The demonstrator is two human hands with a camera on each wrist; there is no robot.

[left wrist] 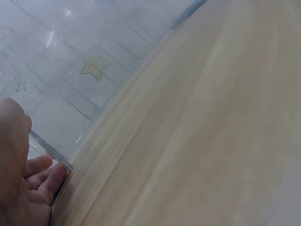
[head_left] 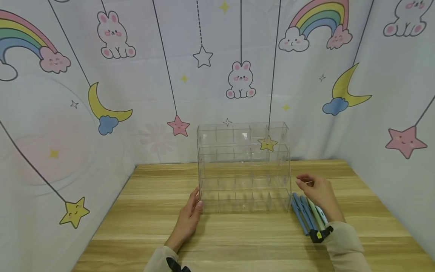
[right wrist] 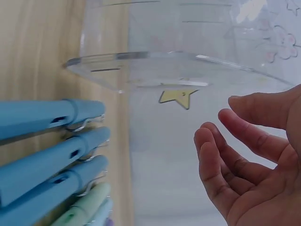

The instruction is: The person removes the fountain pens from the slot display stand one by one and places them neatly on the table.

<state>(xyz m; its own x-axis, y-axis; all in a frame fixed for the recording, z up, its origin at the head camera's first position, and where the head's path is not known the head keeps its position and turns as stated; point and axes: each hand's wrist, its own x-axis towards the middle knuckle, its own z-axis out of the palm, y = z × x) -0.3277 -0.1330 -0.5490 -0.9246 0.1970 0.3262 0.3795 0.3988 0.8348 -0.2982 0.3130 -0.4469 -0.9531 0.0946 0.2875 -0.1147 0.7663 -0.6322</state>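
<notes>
A clear acrylic organizer (head_left: 242, 194) with tiers of small compartments stands upright on the table. My left hand (head_left: 187, 217) holds its lower left side, thumb at the front and fingers round the panel edge; the left wrist view shows that edge between thumb and fingers (left wrist: 56, 181). My right hand (head_left: 319, 192) hovers beside the organizer's right side, fingers loosely bent and nothing between them. Below it lies a row of capped pens (head_left: 304, 207) with clips. In the right wrist view, several blue pens (right wrist: 51, 150) lie next to a pale green pen (right wrist: 87, 205).
The wood-grain table (head_left: 238, 241) meets a white cloth backdrop (head_left: 153, 87) printed with rabbits, stars and rainbows, which also runs along both sides. A black strap (head_left: 317, 236) is on the right wrist, overlapping the pens' near ends in the head view.
</notes>
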